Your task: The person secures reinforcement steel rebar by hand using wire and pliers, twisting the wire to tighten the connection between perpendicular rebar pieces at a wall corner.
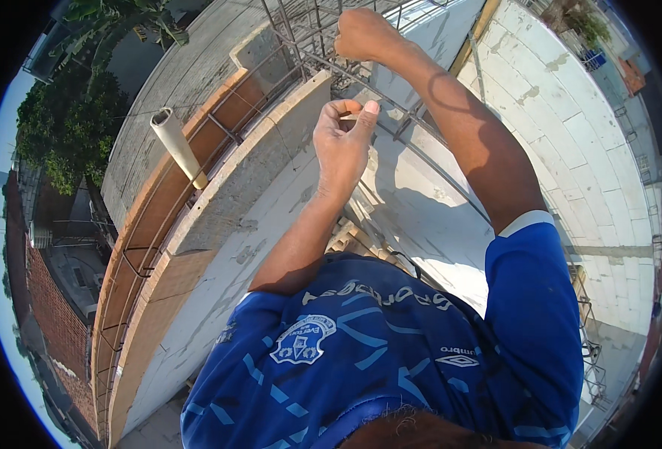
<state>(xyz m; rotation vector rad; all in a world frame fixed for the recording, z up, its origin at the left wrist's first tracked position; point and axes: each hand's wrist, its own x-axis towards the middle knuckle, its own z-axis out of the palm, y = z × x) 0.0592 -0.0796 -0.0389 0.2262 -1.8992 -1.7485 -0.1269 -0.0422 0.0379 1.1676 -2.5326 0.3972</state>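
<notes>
My left hand (pixel 338 150) is raised beside the end of a concrete-topped wall edge (pixel 271 138). Its fingers curl in toward the thumb, and anything pinched there is too small to make out. Farther out, my right hand (pixel 368 36) is closed in a fist next to a cage of steel reinforcing bars (pixel 301 49). Whatever that fist grips is hidden behind the fingers. A long thin steel bar (pixel 439 170) runs from the cage, past both hands, beneath my right forearm.
Left of my hands, a plywood formwork board (pixel 151 206) curves along the wall top, with rebar inside the trough. A pale plastic pipe (pixel 177 146) stands up from it. A corrugated roof (pixel 196 71) lies beyond. A white block wall (pixel 563 127) rises on the right.
</notes>
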